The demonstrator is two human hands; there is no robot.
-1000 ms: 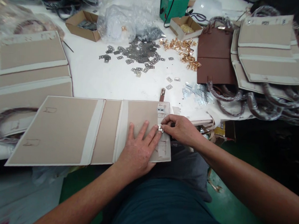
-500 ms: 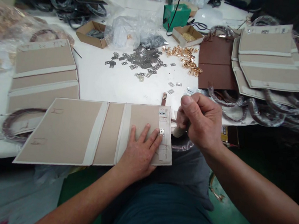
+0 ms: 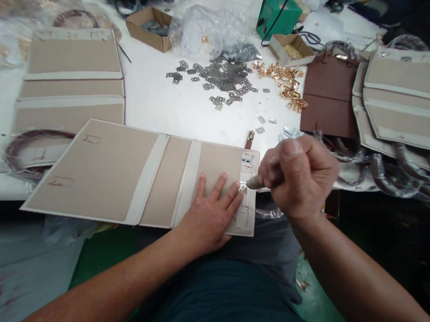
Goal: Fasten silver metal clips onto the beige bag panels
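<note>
My left hand (image 3: pixel 212 215) lies flat with its fingers spread on an opened-out beige bag panel (image 3: pixel 113 178) with pale strips across it. Its fingertips touch the pale strip at the right end, beside a small metal plate (image 3: pixel 243 186). Another metal fitting (image 3: pixel 245 159) sits higher on that strip. My right hand (image 3: pixel 303 175) is closed in a fist. From it sticks a blunt, pale grey tool (image 3: pixel 255 183), its tip at the small plate; most of it is hidden in the fist. A brown tab with a gold fitting (image 3: pixel 250 139) juts from the panel's far edge.
Loose metal plates (image 3: pixel 223 75) lie in a heap beyond the panel, near gold fittings (image 3: pixel 294 95). Bag panels (image 3: pixel 401 104) are stacked at right above wrapped handles (image 3: pixel 378 174). Another panel (image 3: pixel 74 55) lies left. Small cardboard boxes (image 3: pixel 291 50) and a green device (image 3: pixel 278 18) stand behind.
My right hand has moved in so that the grey tool's tip is at the small plate. My left hand keeps its place on the panel. The whole view has shifted and tilted slightly.
</note>
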